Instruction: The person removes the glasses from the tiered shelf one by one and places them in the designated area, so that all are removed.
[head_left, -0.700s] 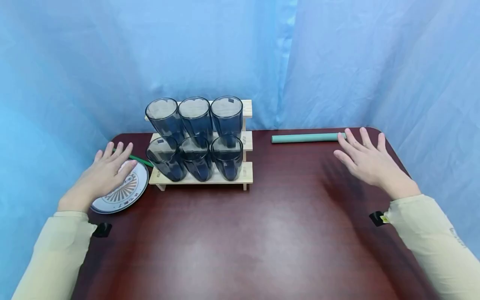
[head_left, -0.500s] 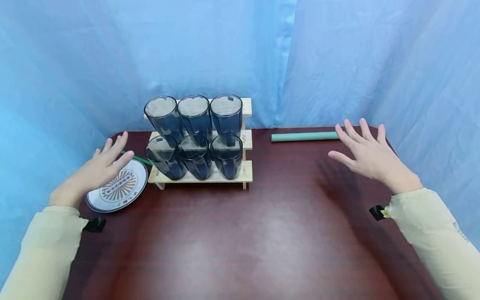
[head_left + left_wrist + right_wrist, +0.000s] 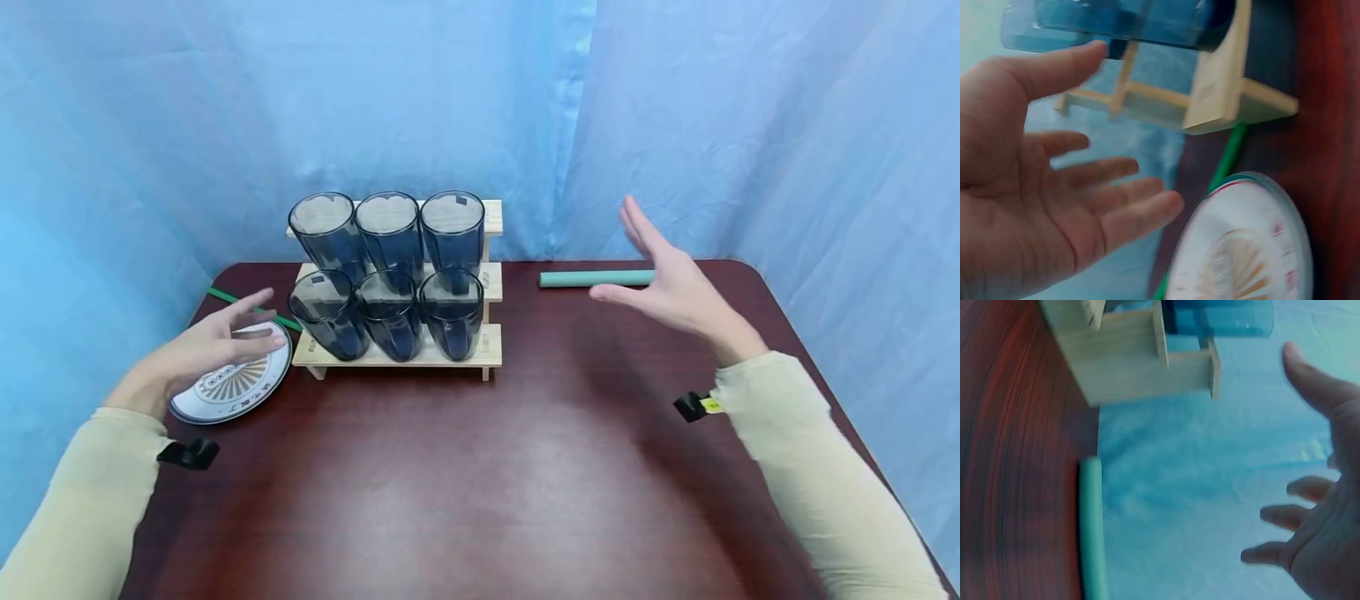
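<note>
My left hand (image 3: 206, 354) hovers over the white patterned plate (image 3: 262, 379) at the table's left, thumb and fingers apart, holding nothing. In the left wrist view its palm faces the wooden rack (image 3: 1213, 94). My right hand (image 3: 678, 292) is raised above the right side, thumb spread from the fingers and nothing in its grasp. Behind it lies a pale green rod (image 3: 585, 279), partly hidden by the hand. Dark glass tumblers (image 3: 452, 321) stand tilted in two rows on the stepped rack (image 3: 491, 346), between the two hands and apart from both.
A thin green stick (image 3: 225, 295) lies behind the plate, running toward the rack. Blue curtains (image 3: 675, 125) enclose the back and sides of the dark red wooden table (image 3: 465, 467).
My right hand has moved left and turned, thumb side toward the rack. The left hand has turned with its thumb side up, its fingers lower and bent inward. Rack and tumblers stay put.
</note>
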The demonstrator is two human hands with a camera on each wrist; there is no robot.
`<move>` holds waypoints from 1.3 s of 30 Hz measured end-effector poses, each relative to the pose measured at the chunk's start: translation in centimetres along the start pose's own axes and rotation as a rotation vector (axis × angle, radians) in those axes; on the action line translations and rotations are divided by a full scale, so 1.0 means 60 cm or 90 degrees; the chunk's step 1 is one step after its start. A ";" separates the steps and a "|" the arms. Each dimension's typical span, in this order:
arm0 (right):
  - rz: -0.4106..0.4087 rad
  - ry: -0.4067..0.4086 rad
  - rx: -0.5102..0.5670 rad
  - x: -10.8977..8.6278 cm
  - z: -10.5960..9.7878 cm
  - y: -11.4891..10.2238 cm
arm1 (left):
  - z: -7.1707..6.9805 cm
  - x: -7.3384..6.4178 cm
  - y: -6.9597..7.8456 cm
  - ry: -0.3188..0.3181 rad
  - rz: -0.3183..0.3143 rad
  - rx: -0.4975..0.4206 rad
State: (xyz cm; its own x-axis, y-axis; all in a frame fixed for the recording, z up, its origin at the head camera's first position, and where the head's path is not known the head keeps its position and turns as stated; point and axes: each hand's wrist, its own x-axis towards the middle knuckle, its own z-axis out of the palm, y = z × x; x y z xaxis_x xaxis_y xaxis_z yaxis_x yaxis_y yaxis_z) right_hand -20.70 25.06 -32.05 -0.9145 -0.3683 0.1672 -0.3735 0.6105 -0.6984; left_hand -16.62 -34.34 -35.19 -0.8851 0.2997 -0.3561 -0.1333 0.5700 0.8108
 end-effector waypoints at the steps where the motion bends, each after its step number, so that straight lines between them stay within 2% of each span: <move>1: -0.006 0.004 0.045 0.008 0.009 -0.009 | 0.005 0.003 -0.006 0.001 -0.013 -0.013; 3: -0.019 0.011 0.139 0.023 0.028 -0.031 | 0.013 0.009 -0.017 0.005 -0.043 -0.045; 6: -0.045 0.017 0.239 0.046 0.052 -0.067 | 0.022 0.018 -0.026 0.011 -0.068 -0.068; 11: -0.054 -0.001 0.294 0.088 0.086 -0.107 | 0.032 0.031 -0.034 0.018 -0.084 -0.087; 16: -0.058 -0.027 0.331 0.128 0.113 -0.116 | 0.046 0.047 -0.037 0.026 -0.098 -0.086; 21: -0.056 -0.044 0.330 0.162 0.140 -0.100 | 0.059 0.058 -0.043 0.021 -0.105 -0.102; 24: -0.055 -0.049 0.317 0.172 0.153 -0.098 | 0.061 0.059 -0.046 0.017 -0.110 -0.100; 29: -0.053 -0.042 0.312 0.178 0.167 -0.102 | 0.057 0.060 -0.049 0.010 -0.106 -0.099; 39: -0.070 -0.021 0.277 0.184 0.184 -0.118 | 0.048 0.063 -0.058 -0.010 -0.123 -0.162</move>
State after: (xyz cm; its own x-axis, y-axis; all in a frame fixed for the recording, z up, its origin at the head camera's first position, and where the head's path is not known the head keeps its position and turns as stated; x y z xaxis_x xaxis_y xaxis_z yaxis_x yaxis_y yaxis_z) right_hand -26.47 8.92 -32.93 -0.8649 -0.4414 0.2390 -0.3614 0.2171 -0.9068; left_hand -18.22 -33.03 -40.71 -0.8259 0.2165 -0.5206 -0.4078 0.4083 0.8167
